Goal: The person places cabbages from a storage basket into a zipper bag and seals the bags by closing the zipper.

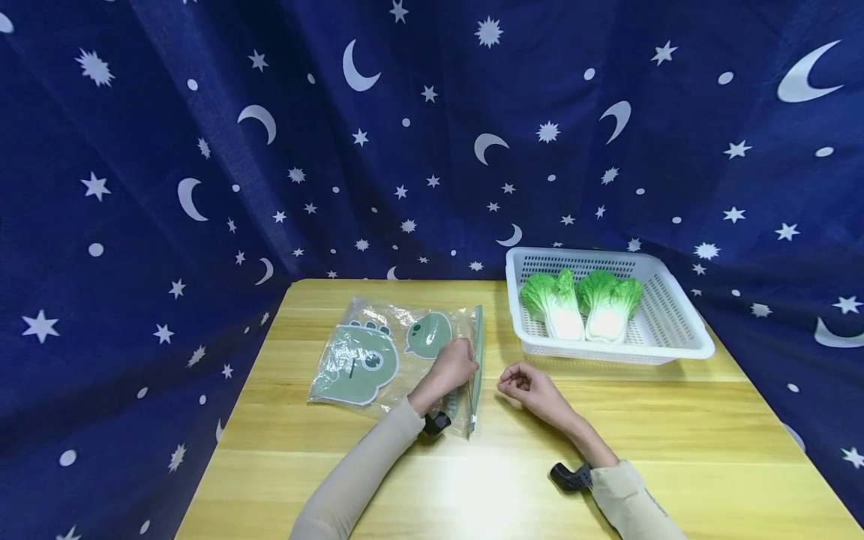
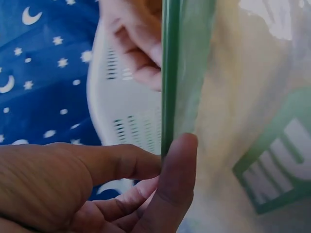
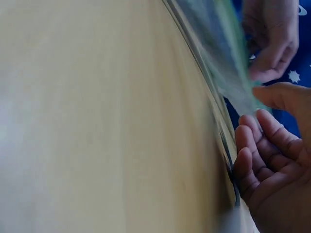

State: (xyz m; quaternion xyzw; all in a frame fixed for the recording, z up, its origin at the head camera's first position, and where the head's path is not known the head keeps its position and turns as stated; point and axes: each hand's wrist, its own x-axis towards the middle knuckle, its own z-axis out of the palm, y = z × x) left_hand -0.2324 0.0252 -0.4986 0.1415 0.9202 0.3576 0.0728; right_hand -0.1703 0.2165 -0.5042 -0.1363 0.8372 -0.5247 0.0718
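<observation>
A clear zip bag (image 1: pixel 385 360) with green cartoon prints lies on the left half of the table. My left hand (image 1: pixel 452 367) pinches its green zip edge (image 2: pixel 170 73) between thumb and forefinger, as the left wrist view shows. At the near end of that edge sits a small pale slider (image 1: pixel 473 420). Just right of the bag is my right hand (image 1: pixel 529 388), palm turned inward and fingers loosely bent, with nothing held. In the right wrist view its thumb and fingertips (image 3: pixel 265 116) are spread apart, and the bag's edge shows behind them.
A white perforated basket (image 1: pixel 688 345) stands at the back right of the wooden table (image 1: pixel 574 517). Two heads of Chinese cabbage (image 1: pixel 563 315) lie in its left part. A dark blue curtain (image 1: pixel 432 187) with moons and stars hangs behind and along the sides.
</observation>
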